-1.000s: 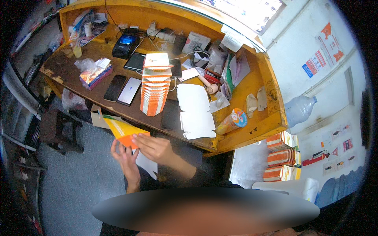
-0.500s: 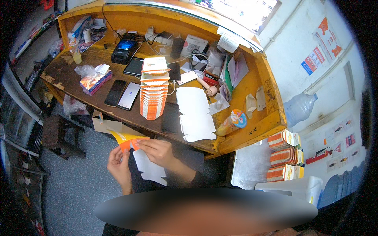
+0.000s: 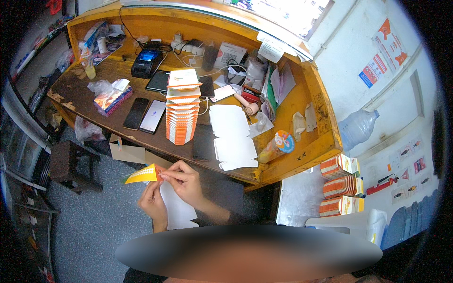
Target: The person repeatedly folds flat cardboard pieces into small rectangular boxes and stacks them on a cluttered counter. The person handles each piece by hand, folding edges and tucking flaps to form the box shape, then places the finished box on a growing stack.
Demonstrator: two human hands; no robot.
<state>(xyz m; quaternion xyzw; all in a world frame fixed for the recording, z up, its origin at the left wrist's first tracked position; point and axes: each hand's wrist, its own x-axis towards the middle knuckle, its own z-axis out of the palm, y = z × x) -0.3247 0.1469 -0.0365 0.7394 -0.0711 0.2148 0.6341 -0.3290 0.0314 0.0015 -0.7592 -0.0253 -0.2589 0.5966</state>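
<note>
Low in front of the desk, both my hands hold one cardboard food box (image 3: 143, 174), partly folded, with a yellow and orange outside. Its white inner flap (image 3: 177, 210) hangs down toward my lap. My left hand (image 3: 154, 203) pinches the box's lower edge, fingers closed. With fingertips pressed together, my right hand (image 3: 185, 183) grips the orange corner. On the desk nearby stands a tall nested stack of orange and white folded boxes (image 3: 181, 125). To its right lie flat white box blanks (image 3: 233, 141), plain side up.
Two phones (image 3: 152, 116) lie left of the stack, near a tissue box (image 3: 113, 101) and a small printer (image 3: 147, 62). A lidded cup (image 3: 278, 145) rests at the desk's right. More box stacks (image 3: 340, 186) stand on a metal surface. A dark stool (image 3: 75, 167) is at left.
The box has tilted and swung leftward, showing more of its yellow side. My left hand has moved right and down, closer to my right hand, which has shifted slightly up.
</note>
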